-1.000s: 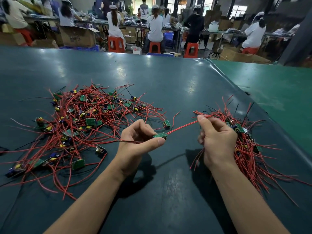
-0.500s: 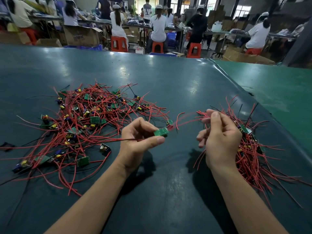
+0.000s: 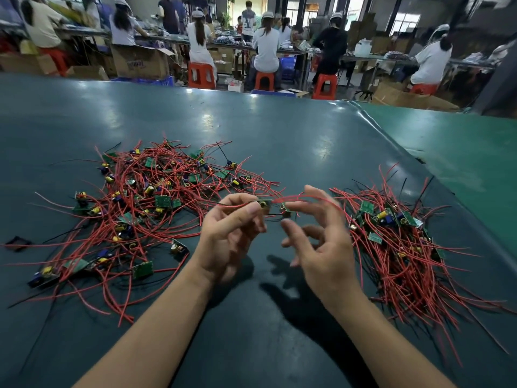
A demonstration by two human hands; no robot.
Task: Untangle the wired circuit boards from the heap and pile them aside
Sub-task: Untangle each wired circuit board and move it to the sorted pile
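half a second ago the right hand [image 3: 321, 242] pinched the red lead near the sorted pile and held it taut away from the left hand [image 3: 232, 233]. now the right hand has come in toward the left, its fingers spread and loosely curled; the red wire [image 3: 307, 198] arcs over its fingertips, blurred, and i cannot tell whether any finger still pinches it. the left hand grips the small green circuit board [image 3: 264, 205] between thumb and forefinger, held above the dark teal tabletop [image 3: 251, 130] between the two groups. i judge the board is free of the tangle and is being gathered for setting down on the right.

the board's long axis runs roughly left to right, its lead trailing rightward toward the sorted pile of red-wired boards [image 3: 397, 236]; a second small part [image 3: 286, 210] hangs just beside it, too blurred to name. the tangled heap of red wires and green boards [image 3: 145, 208] lies to the left, still large, so much of the job remains.
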